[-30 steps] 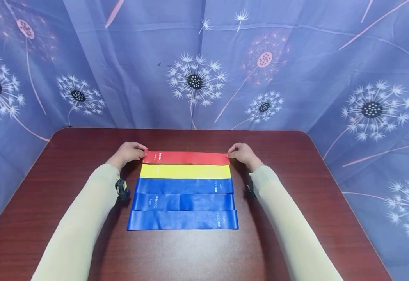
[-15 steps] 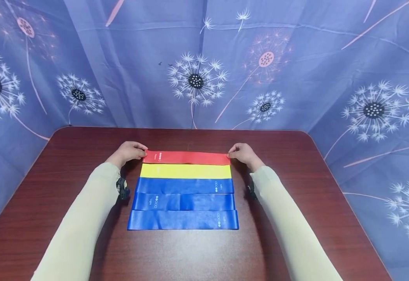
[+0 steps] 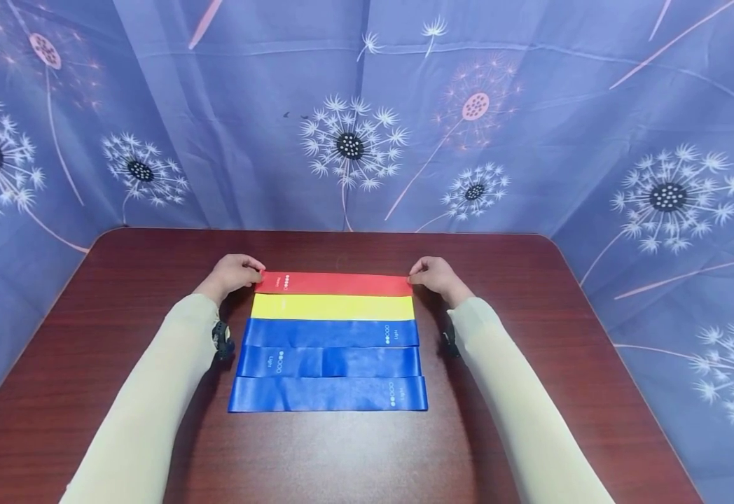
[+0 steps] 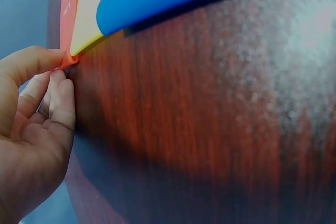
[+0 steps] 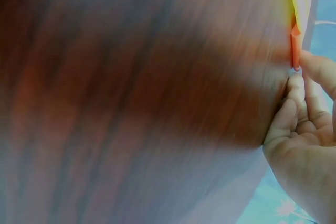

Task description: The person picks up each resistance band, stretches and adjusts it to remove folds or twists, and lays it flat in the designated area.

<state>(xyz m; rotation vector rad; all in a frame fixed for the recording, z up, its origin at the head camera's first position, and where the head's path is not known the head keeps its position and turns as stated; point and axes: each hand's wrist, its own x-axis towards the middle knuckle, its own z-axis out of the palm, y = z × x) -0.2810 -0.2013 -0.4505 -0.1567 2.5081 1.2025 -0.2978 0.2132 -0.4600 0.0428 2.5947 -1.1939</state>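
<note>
In the head view a flat red resistance band lies across the far end of a row of bands. My left hand pinches its left end between thumb and fingers. At the opposite end my right hand pinches the band's corner. Directly nearer lies a yellow resistance band, then several blue resistance bands edge to edge. The left wrist view shows the red band's end at my thumb tip. In the right wrist view the red band's loop end touches my fingers.
The bands lie on a dark red wood-grain table with rounded far corners. A blue curtain with dandelion prints stands along the table's back and sides. A dark strap device sits on the left wrist.
The red band's near edge looks slightly straighter, and its left end has shifted a little. My left wrist has turned slightly; the right hand has hardly moved. The yellow and blue bands stay put.
</note>
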